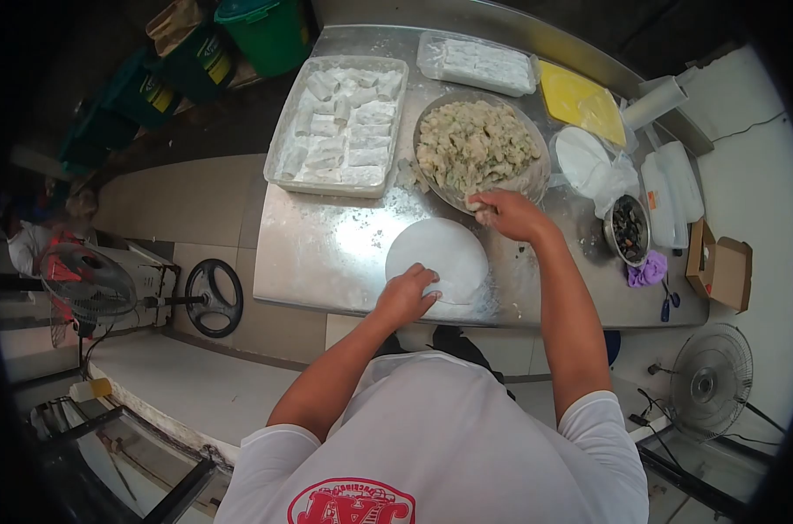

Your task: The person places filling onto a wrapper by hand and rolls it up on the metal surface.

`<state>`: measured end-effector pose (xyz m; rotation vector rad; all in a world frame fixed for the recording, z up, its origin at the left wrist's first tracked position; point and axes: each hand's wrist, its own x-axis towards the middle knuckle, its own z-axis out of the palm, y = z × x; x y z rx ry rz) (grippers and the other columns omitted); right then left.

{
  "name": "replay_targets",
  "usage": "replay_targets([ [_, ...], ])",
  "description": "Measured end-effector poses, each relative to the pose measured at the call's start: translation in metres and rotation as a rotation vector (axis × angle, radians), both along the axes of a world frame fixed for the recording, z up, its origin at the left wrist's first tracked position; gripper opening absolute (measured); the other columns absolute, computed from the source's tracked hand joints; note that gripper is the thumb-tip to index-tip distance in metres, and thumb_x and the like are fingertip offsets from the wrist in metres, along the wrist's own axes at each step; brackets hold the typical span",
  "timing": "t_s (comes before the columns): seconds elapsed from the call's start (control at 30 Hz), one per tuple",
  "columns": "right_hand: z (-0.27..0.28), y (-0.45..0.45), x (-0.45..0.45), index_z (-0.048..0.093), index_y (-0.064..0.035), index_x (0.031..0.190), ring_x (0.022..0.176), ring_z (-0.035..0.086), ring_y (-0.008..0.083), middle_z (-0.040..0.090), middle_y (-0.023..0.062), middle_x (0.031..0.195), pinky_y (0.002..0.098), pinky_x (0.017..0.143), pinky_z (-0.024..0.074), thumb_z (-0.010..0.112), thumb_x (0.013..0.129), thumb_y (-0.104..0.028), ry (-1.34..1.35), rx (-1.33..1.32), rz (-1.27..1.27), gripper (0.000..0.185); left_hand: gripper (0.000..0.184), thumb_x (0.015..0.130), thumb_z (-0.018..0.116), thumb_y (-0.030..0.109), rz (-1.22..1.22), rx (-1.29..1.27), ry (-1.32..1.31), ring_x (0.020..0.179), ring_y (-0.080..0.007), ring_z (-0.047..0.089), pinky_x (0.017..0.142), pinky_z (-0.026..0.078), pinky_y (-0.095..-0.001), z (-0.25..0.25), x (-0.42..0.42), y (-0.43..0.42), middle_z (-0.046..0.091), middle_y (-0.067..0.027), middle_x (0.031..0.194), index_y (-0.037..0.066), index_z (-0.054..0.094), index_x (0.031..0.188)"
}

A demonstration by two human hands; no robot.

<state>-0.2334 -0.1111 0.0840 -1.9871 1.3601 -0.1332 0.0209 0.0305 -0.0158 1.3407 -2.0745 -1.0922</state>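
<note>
A round white sheet (pixel 449 255) lies near the front edge of the steel table, and my left hand (pixel 405 295) rests on its left side with the fingers a little apart. My right hand (pixel 507 216) is at the front rim of a round tray of chunky pale filling (pixel 475 144), its fingers closed on a small lump of that filling. Left of the filling, a rectangular tray (pixel 278 162) holds several flour-dusted rolls (pixel 366 140). Some filling has spilled at the tray's left side.
At the back are a second tray of floured pieces (pixel 486 65) and a yellow board (pixel 580 100). To the right stand a metal bowl with dark contents (pixel 629 229), a purple cloth (pixel 648 269), plastic containers (pixel 671 196) and a cardboard box (pixel 720 266).
</note>
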Motion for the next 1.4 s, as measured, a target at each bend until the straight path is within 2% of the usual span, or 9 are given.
replay_targets([
  [0.13, -0.009, 0.008, -0.001, 0.063, -0.0101, 0.131, 0.116, 0.062, 0.0374, 0.063, 0.0191, 0.128, 0.0443, 0.098, 0.0489, 0.068, 0.086, -0.007, 0.109, -0.255, 0.117, 0.045, 0.027, 0.086, 0.075, 0.019, -0.001, -0.001, -0.004, 0.092, -0.0338, 0.067, 0.079, 0.056, -0.0437, 0.000, 0.000, 0.000, 0.063, -0.0123, 0.101, 0.007, 0.067, 0.109],
  [0.37, 0.018, 0.001, 0.010, 0.065, -0.0069, 0.121, 0.113, 0.063, 0.0324, 0.064, 0.0183, 0.128, 0.0408, 0.095, 0.0503, 0.069, 0.082, -0.003, 0.171, -0.013, 0.128, 0.039, 0.039, 0.085, 0.076, 0.019, -0.022, -0.029, 0.032, 0.093, -0.0390, 0.064, 0.080, 0.054, -0.0470, -0.001, 0.003, 0.000, 0.058, -0.0154, 0.113, 0.007, 0.060, 0.119],
  [0.43, 0.027, 0.022, 0.013, 0.062, -0.0046, 0.117, 0.106, 0.062, 0.0189, 0.066, 0.0078, 0.112, 0.0330, 0.091, 0.0494, 0.073, 0.083, -0.001, -0.160, 0.043, -0.211, 0.036, 0.046, 0.084, 0.077, 0.018, -0.006, -0.040, 0.050, 0.094, -0.0385, 0.064, 0.081, 0.054, -0.0460, -0.005, 0.006, 0.001, 0.057, -0.0160, 0.117, 0.006, 0.057, 0.123],
  [0.6, -0.013, 0.088, 0.040, 0.062, -0.0097, 0.118, 0.103, 0.055, 0.0104, 0.060, -0.0016, 0.109, 0.0279, 0.090, 0.0468, 0.073, 0.085, -0.007, -0.724, 0.187, -0.209, 0.035, 0.071, 0.077, 0.081, 0.008, -0.014, 0.222, 0.223, 0.103, -0.0340, 0.064, 0.087, 0.054, -0.0412, 0.008, 0.016, -0.008, 0.055, -0.0204, 0.122, -0.001, 0.046, 0.138],
  [0.7, -0.071, 0.121, 0.062, 0.058, -0.0066, 0.124, 0.103, 0.061, 0.0194, 0.061, 0.0055, 0.109, 0.0320, 0.093, 0.0490, 0.071, 0.079, -0.001, -0.633, 0.383, -0.151, 0.047, 0.072, 0.077, 0.080, 0.006, -0.038, 0.027, 0.237, 0.105, -0.0335, 0.063, 0.089, 0.053, -0.0398, 0.003, 0.020, -0.009, 0.055, -0.0216, 0.123, 0.000, 0.046, 0.140],
  [0.77, -0.085, 0.137, 0.073, 0.058, -0.0027, 0.125, 0.103, 0.063, 0.0305, 0.060, 0.0115, 0.109, 0.0385, 0.095, 0.0504, 0.067, 0.078, 0.002, -0.130, -0.014, -0.039, 0.049, 0.071, 0.077, 0.079, 0.004, -0.077, -0.001, 0.239, 0.106, -0.0332, 0.063, 0.089, 0.053, -0.0392, -0.009, 0.022, -0.011, 0.056, -0.0207, 0.121, 0.000, 0.047, 0.139],
  [0.87, -0.078, 0.151, 0.077, 0.062, 0.0010, 0.118, 0.105, 0.060, 0.0399, 0.059, 0.0168, 0.110, 0.0449, 0.097, 0.0488, 0.063, 0.079, 0.004, -0.346, -0.184, -0.193, 0.039, 0.063, 0.077, 0.079, 0.004, -0.089, 0.038, 0.277, 0.100, -0.0296, 0.064, 0.086, 0.054, -0.0369, -0.004, 0.024, -0.013, 0.058, -0.0171, 0.118, 0.001, 0.053, 0.134],
  [1.1, -0.094, 0.165, 0.063, 0.063, 0.0004, 0.114, 0.108, 0.059, 0.0401, 0.060, 0.0179, 0.112, 0.0447, 0.097, 0.0483, 0.063, 0.078, 0.007, -0.256, -0.285, -0.128, 0.037, 0.025, 0.081, 0.076, 0.007, -0.104, 0.059, 0.241, 0.088, -0.0343, 0.064, 0.079, 0.052, -0.0413, -0.011, 0.023, -0.012, 0.062, -0.0157, 0.106, 0.001, 0.067, 0.103],
  [1.4, -0.090, 0.177, 0.064, 0.069, -0.0012, 0.103, 0.101, 0.062, 0.0358, 0.064, 0.0153, 0.102, 0.0421, 0.089, 0.0513, 0.066, 0.077, 0.005, -0.390, -0.282, -0.365, 0.027, 0.039, 0.078, 0.079, 0.009, -0.149, -0.110, 0.095, 0.097, -0.0359, 0.064, 0.082, 0.055, -0.0434, 0.000, 0.009, -0.006, 0.060, -0.0132, 0.109, 0.005, 0.066, 0.114],
])
